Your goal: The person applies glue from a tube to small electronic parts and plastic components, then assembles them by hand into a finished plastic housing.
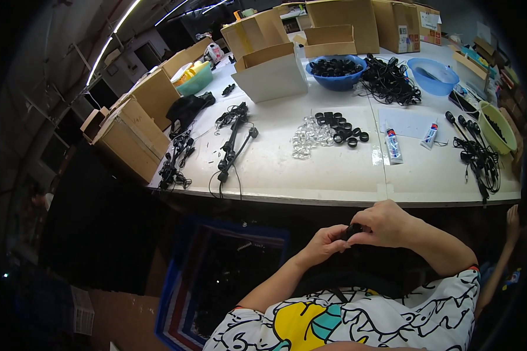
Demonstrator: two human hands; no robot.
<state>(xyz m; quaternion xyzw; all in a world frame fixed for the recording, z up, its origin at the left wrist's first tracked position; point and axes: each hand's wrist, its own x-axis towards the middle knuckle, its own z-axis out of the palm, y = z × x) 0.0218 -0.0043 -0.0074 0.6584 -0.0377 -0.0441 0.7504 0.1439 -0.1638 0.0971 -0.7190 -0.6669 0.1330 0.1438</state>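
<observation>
Just off the table's near edge, my left hand [325, 244] and my right hand [387, 224] meet with fingers closed around a small dark round part [352, 231]. The fingers cover most of it, so its exact kind cannot be made out. On the white table [310, 181] beyond, a cluster of clear round pieces [309, 136] lies beside several black rings [348, 131]. To the right of them are two white-and-blue squeeze tubes, one tube [393, 147] on the nearer side and another tube [430, 136] on a white sheet.
Black cabled devices lie at left [231, 146] and right [479, 158]. Farther back stand a blue bowl [336, 83] of black parts, a cable heap [392, 82], a blue basin [433, 88] and cardboard boxes [255, 35]. A green basket [498, 126] stands right; a blue-rimmed container [173, 281] sits below.
</observation>
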